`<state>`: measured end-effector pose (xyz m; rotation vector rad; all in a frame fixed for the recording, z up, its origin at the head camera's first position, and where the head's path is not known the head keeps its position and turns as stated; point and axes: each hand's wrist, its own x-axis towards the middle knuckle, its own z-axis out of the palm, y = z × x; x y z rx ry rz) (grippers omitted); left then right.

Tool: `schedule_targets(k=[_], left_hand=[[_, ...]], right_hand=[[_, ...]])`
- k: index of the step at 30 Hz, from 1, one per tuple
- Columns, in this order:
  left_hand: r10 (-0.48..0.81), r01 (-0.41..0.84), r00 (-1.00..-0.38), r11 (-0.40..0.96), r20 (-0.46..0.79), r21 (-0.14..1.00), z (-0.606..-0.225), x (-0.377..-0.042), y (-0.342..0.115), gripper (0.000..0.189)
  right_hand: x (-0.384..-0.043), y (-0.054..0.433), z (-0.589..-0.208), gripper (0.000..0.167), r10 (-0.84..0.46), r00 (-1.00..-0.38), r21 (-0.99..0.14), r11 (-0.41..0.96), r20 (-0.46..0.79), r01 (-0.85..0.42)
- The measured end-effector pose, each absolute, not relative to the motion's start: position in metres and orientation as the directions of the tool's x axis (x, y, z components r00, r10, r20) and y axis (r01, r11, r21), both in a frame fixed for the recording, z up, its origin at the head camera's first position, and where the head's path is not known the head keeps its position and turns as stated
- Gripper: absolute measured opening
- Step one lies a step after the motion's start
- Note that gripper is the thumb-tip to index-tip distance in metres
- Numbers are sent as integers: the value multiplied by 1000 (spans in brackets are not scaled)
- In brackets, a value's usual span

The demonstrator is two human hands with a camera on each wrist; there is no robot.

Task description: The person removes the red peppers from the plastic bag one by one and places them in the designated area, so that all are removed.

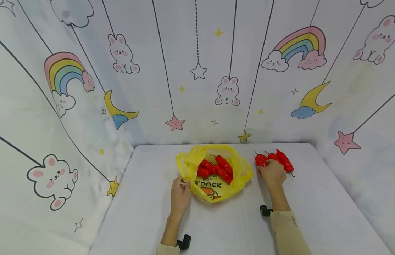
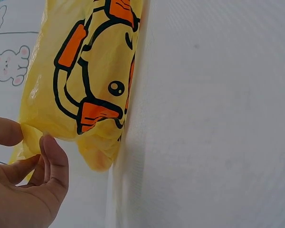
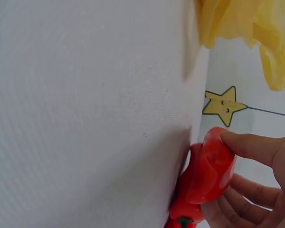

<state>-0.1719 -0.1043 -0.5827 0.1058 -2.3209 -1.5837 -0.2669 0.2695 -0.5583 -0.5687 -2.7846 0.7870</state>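
Bag (image 1: pixel 191 163) was pinched at its left edge by the left hand (image 1: pixel 180 195), while right of it the right hand (image 1: pixel 273 172) gripped a red pepper (image 3: pixel 211 171) — the picking step, it seemed, with the next move calling for a secure lift.

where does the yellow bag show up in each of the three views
Head: yellow bag just below center, between left hand and right hand.
Left wrist: bag at upper left, pinched by the left hand.
Right wrist: bag in the upper right corner, cut off by the frame.
Shared landmark: white tabletop.
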Motion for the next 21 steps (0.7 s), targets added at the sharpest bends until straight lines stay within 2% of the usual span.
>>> schedule_targets(k=[21], left_hand=[[-249,124,-941,378,229,918,-580,-171,-103,27]], right_hand=[[-269,278,-570,51,464,-884,-571,744,64,349]])
